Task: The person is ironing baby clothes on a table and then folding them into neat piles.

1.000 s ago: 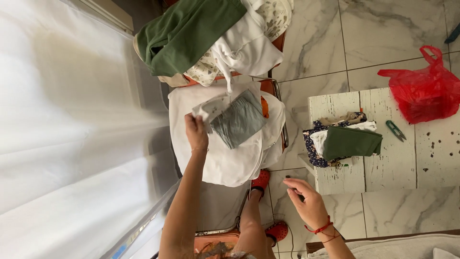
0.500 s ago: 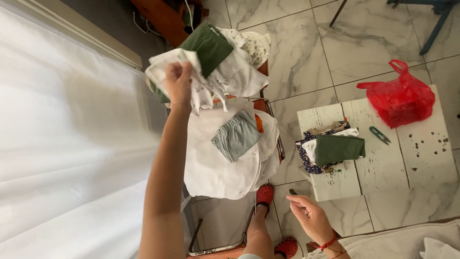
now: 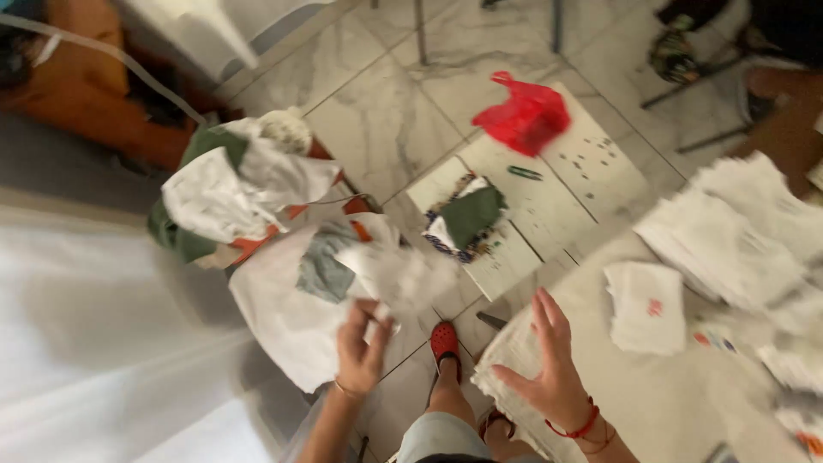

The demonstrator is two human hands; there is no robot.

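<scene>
1. Looking down from the head view, the left hand (image 3: 360, 347) was raised above the floor, its grip closed on a crumpled white cloth (image 3: 396, 276) that was blurred with motion.
2. That cloth hung just above and partly in front of a white sheet (image 3: 283, 330) bearing a grey-green patch (image 3: 321, 266), near a red shoe (image 3: 443, 339) on the marble floor (image 3: 377, 129).
3. The right hand (image 3: 549, 377) lay flat, fingers spread and grip open, pressing on a folded white cloth (image 3: 514, 360) at the edge of the pale desk (image 3: 669, 394); a red cord bracelet (image 3: 583, 426) circled its wrist.
4. Further right on the desk sat a small folded white piece (image 3: 645, 307) with a red mark, and beyond it a large stack of white cloths (image 3: 737, 231).
5. Up and left of the left hand, a heap of white and green cloths (image 3: 231, 193) was piled on an orange-edged support; what it was could not be told.
6. On a low tiled block (image 3: 549, 197) lay a dark green folded cloth (image 3: 471, 216), a small green object (image 3: 523, 172) and a red plastic bag (image 3: 523, 116).
</scene>
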